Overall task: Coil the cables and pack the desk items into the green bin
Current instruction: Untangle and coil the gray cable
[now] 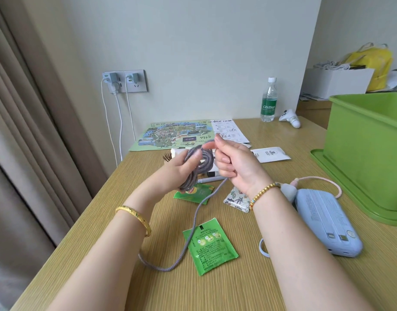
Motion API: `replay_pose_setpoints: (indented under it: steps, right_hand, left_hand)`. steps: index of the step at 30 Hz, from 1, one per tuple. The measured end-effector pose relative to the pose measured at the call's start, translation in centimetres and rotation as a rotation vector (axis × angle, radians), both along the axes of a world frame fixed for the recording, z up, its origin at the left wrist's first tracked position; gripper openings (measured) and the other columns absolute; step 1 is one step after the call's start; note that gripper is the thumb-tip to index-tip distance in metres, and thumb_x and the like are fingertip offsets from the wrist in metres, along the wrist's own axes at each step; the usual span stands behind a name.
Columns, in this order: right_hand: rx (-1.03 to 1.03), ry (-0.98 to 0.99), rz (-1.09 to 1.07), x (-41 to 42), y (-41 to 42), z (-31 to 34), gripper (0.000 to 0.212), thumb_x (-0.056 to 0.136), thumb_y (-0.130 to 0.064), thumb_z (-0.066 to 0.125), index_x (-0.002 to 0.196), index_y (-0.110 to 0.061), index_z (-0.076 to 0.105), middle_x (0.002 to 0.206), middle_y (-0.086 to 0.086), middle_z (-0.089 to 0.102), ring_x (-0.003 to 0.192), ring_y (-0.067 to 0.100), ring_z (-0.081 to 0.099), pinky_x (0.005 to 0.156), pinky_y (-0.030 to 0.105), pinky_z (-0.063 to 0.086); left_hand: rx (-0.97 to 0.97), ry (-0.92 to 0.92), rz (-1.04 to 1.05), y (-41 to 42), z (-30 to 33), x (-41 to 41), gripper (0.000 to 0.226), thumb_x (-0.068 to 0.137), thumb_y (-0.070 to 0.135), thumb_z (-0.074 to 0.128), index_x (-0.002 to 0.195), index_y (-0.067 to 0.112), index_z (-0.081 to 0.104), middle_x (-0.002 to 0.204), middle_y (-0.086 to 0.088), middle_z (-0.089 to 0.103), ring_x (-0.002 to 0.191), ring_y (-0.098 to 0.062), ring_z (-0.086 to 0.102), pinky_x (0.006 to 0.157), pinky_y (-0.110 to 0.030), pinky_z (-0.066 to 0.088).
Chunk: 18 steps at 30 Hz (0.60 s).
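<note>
**One head camera, looking forward and down**

There is only one view, so no second view shares the scene. The wide-angle camera sits on the person's head, at the near edge of the desk (pixel 249 288). It faces across the desk to the far edge and the wall (pixel 204 52). The hands (pixel 233 162) are close, in the middle of the frame.

Both forearms were bare, no sleeves in view. Left wrist had a plain gold bangle (pixel 134 218), smooth and rigid w/ a slightly broader top face. Right wrist had a bracelet of small round gold beads (pixel 261 194), w/ a few coloured beads (blue, red) near the underside.
</note>
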State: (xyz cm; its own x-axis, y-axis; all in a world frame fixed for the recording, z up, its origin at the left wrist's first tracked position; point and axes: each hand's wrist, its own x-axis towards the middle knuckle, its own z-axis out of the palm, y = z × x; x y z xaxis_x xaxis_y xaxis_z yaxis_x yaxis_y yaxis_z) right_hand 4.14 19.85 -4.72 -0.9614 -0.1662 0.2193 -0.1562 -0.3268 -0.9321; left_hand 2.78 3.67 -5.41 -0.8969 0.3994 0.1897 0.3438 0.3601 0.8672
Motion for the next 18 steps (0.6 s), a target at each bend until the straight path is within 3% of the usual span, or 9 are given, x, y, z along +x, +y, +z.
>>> replay_pose_setpoints:
  steps: [1, 3, 5, 8, 12, 16, 18]
  right_hand:
    - [0.017, 0.010, -0.014, 0.04, -0.03, 0.02, 0.030, 0.096, -0.027, 0.045, 0.085, -0.008, 0.066, 0.044, -0.010, 0.028, 0.035, 0.002, 0.018, 0.032, 0.014, 0.012]
    - [0.047, 0.025, -0.056, 0.11, -0.12, 0.02, 0.028, 0.095, -0.026, 0.047, 0.086, -0.007, 0.066, 0.044, -0.010, 0.027, 0.035, 0.002, 0.018, 0.032, 0.014, 0.013]
    - [0.070, 0.036, -0.115, 0.16, -0.21, -0.02, 0.026, 0.094, -0.024, 0.050, 0.084, -0.008, 0.066, 0.044, -0.010, 0.027, 0.035, 0.001, 0.019, 0.032, 0.013, 0.015]
    - [0.113, 0.048, -0.235, 0.06, -0.17, 0.00, 0.019, 0.093, -0.021, 0.054, 0.079, -0.012, 0.063, 0.054, -0.005, 0.027, 0.041, 0.004, 0.020, 0.033, 0.013, 0.015]
    - [0.150, -0.023, -0.325, -0.19, 0.16, -0.03, 0.014, 0.091, -0.022, 0.058, 0.079, -0.017, 0.050, 0.060, -0.006, 0.034, 0.043, 0.003, 0.025, 0.032, 0.013, 0.020]
    - [0.119, -0.050, -0.340, -0.06, 0.16, 0.02, 0.019, 0.092, -0.025, 0.055, 0.077, -0.016, 0.048, 0.046, -0.013, 0.032, 0.035, 0.001, 0.022, 0.032, 0.014, 0.019]
    - [0.076, -0.067, -0.358, -0.05, 0.17, 0.09, 0.020, 0.092, -0.025, 0.055, 0.076, -0.014, 0.050, 0.039, -0.014, 0.032, 0.034, 0.001, 0.022, 0.033, 0.014, 0.021]
  left_hand:
    - [-0.005, -0.012, -0.066, -0.05, -0.09, 0.01, 0.010, 0.091, 0.043, 0.049, 0.099, 0.037, 0.051, 0.094, 0.014, 0.060, 0.077, 0.016, 0.058, 0.070, -0.004, 0.047]
    - [-0.048, -0.008, -0.101, -0.08, -0.34, -0.05, 0.028, 0.088, 0.035, 0.059, 0.114, 0.029, 0.052, 0.105, 0.003, 0.066, 0.097, -0.007, 0.063, 0.087, -0.024, 0.050]
    - [-0.082, -0.004, -0.066, -0.04, -0.33, -0.06, 0.025, 0.091, 0.028, 0.057, 0.114, 0.023, 0.053, 0.092, 0.001, 0.068, 0.086, -0.018, 0.064, 0.079, -0.032, 0.051]
    - [-0.078, 0.003, -0.026, 0.09, -0.35, -0.05, 0.013, 0.095, 0.022, 0.048, 0.104, 0.019, 0.057, 0.075, -0.001, 0.068, 0.067, -0.020, 0.059, 0.059, -0.030, 0.047]
    - [-0.096, 0.151, 0.122, 0.14, -0.39, -0.31, 0.020, 0.095, 0.026, 0.048, 0.092, 0.013, 0.062, 0.074, -0.001, 0.059, 0.063, -0.011, 0.049, 0.061, -0.025, 0.039]
    - [0.003, 0.074, 0.083, -0.11, -0.04, -0.24, 0.032, 0.096, 0.034, 0.046, 0.087, 0.006, 0.060, 0.074, -0.006, 0.057, 0.064, -0.017, 0.050, 0.061, -0.028, 0.038]
    - [0.109, 0.053, 0.086, 0.00, 0.11, -0.19, 0.032, 0.096, 0.035, 0.045, 0.081, 0.012, 0.060, 0.075, -0.010, 0.061, 0.061, -0.019, 0.053, 0.055, -0.023, 0.041]
